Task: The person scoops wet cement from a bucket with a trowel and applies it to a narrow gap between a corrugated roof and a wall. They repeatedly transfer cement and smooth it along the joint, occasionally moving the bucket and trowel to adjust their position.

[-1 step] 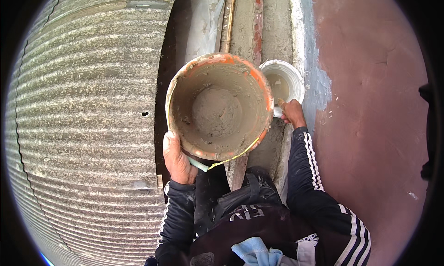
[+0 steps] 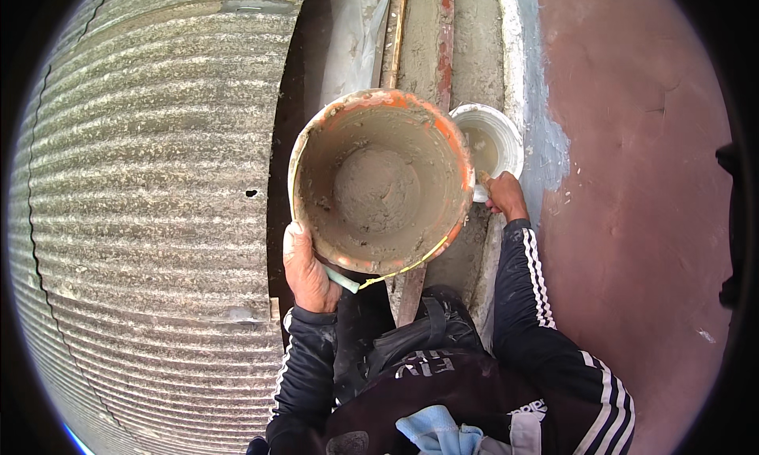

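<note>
1 mortar-coated orange bucket [image 2: 397,99], over the cement strip [image 2: 477,40]; left hand [image 2: 311,271] clasping its near-left rim, fingers partly hidden. 1 white bucket [image 2: 510,143], strip's right edge; right hand [image 2: 507,196] at near rim, fingers curled, pinch indiscernible.

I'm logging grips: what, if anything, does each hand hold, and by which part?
Left hand: orange bucket, by its near-left rim. Right hand: at the near rim of the white bucket; its grip is unclear.
</note>
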Demonstrator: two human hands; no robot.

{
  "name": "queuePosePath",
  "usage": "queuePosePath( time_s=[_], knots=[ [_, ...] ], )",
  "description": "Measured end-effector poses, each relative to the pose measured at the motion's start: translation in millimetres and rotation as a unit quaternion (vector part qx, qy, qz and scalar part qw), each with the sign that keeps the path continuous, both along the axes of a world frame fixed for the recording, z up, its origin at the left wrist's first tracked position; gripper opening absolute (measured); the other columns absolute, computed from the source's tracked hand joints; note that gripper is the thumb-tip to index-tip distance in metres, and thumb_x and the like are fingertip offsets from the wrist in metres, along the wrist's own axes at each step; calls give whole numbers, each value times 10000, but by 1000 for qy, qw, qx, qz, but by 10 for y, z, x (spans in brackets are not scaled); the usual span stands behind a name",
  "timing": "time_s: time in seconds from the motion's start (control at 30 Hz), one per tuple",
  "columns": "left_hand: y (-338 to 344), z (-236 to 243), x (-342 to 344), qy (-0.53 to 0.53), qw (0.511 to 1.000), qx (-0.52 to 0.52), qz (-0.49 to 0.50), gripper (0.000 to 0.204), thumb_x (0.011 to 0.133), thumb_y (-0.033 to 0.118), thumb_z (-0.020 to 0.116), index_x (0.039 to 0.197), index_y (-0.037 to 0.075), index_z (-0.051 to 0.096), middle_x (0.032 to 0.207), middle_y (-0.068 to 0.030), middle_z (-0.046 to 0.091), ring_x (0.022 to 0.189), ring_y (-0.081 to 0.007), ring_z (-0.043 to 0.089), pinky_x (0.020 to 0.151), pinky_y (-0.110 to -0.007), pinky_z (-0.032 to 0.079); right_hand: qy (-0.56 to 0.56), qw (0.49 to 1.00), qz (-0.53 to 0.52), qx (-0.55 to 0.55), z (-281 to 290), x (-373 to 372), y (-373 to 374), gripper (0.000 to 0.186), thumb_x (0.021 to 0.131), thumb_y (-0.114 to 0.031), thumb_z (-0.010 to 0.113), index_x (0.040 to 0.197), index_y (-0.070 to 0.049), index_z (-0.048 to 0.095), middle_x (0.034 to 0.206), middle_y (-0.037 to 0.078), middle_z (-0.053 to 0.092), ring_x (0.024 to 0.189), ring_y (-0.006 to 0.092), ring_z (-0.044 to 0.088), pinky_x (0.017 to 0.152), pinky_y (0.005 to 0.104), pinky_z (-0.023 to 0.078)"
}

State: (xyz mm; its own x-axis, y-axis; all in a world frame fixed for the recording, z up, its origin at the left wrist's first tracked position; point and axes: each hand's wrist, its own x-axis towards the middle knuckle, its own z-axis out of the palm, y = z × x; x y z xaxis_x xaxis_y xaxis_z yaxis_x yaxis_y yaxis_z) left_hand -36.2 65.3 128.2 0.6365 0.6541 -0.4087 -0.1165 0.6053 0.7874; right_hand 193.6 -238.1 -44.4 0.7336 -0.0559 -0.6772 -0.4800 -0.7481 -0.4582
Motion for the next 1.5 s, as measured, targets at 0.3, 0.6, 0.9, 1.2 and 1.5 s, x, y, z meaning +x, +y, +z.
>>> queuePosePath(
  time_s=[0.3, 0.6, 0.9, 1.2, 1.5],
  knots=[
    [30, -434, 999, -93, 985, -143, 28, 421, 1109, 283, 520, 1445, 28, 509, 1423, -136, 603, 1316, -299, 581, 1123, -490, 473, -102, 978, 172, -66, 749, 164, 241, 426, 995, -365, 631, 1010, 53, 712, 940, 236, 761, 897, 407, 746, 794, 480, 579],
    [145, -542, 2012, -163, 973, -162, 7, 430, 1092, 309, 551, 1430, 44, 518, 1421, -135, 604, 1263, -333, 617, 1068, -536, 531, 168, 920, 353, 10, -183, -1163, 879, 454, 1005, -424, 622, 1107, 11, 702, 1047, 171, 755, 902, 334, 744, 800, 419, 606],
    [-107, -1242, 3132, -201, 962, -185, -20, 458, 1057, 323, 636, 1364, -5, 545, 1349, -158, 635, 1204, -342, 642, 1055, -542, 540, 46, 965, 255, -53, -602, -1620, 906, 597, 910, -373, 763, 1344, 5, 604, 1173, 213, 734, 1162, 379, 681, 1002, 474, 518],
    [-317, -1634, 3474, -133, 988, -73, -26, 447, 1009, 266, 722, 1294, -53, 592, 1222, -156, 677, 1053, -302, 700, 916, -499, 597, 54, 970, 231, -45, -693, -1602, 905, 546, 908, -320, 770, 1304, 1, 576, 1140, 222, 733, 1138, 394, 684, 983, 482, 522],
    [55, -1991, 3125, -84, 982, -92, -144, 335, 984, 361, 743, 1089, 79, 597, 964, -71, 630, 870, -217, 631, 785, -446, 575, -31, 996, 71, -52, -754, -1572, 825, 916, 851, -437, 817, 1448, 101, 378, 1477, 336, 436, 1413, 450, 419, 1137, 516, 401]
  ],
)
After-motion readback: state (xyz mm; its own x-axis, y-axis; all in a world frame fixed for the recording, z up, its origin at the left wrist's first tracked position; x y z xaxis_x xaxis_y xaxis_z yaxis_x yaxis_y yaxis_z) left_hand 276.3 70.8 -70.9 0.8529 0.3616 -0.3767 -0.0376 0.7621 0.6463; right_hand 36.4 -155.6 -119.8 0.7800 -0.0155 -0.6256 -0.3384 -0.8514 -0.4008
